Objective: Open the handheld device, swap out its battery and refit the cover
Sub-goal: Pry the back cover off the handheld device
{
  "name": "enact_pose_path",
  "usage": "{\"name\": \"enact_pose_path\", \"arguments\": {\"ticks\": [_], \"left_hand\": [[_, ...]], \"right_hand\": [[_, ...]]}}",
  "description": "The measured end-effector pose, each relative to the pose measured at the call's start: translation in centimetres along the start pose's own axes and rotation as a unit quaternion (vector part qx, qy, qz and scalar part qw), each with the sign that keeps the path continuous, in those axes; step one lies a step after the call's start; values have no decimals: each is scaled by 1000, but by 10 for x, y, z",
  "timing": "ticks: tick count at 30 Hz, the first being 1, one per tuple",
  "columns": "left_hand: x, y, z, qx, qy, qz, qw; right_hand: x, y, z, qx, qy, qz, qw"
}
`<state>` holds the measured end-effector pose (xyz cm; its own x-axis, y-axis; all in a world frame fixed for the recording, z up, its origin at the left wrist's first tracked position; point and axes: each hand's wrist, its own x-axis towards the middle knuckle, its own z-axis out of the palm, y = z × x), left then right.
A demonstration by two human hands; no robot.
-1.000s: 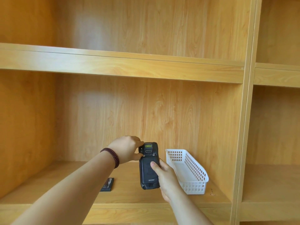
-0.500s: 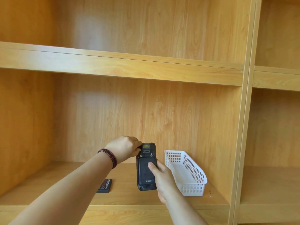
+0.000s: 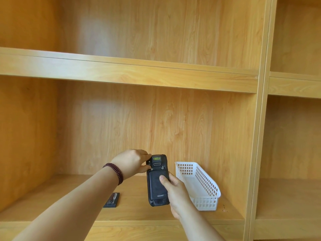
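Both hands' grip stays closed on the device (image 3: 157, 181), right thumb (image 3: 163, 180) slid up.

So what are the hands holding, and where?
Both hold the black handheld device. The right hand grips its lower half, thumb on the back cover. The left hand pinches its top corner.

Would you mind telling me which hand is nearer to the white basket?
Right. The right hand grips the handheld device just beside the white basket; the left hand is on the device's far side.
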<state>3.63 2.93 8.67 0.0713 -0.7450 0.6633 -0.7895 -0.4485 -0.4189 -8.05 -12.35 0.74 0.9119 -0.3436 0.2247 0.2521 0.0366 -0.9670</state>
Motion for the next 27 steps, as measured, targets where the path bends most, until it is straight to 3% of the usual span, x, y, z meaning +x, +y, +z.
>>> {"name": "enact_pose_path", "arguments": {"ticks": [10,18,27], "left_hand": [[3,1,6,28,36,39,998],[2,-5,5,-24,48,-1,999],[-2,1,2,-66,-13,-52,996]], "right_hand": [[0,-5,-2,17,-1,13,1000],[-2,-6,3,35,2,10,999],[-3,-7,-3,-3,-2,-5,1000]]}}
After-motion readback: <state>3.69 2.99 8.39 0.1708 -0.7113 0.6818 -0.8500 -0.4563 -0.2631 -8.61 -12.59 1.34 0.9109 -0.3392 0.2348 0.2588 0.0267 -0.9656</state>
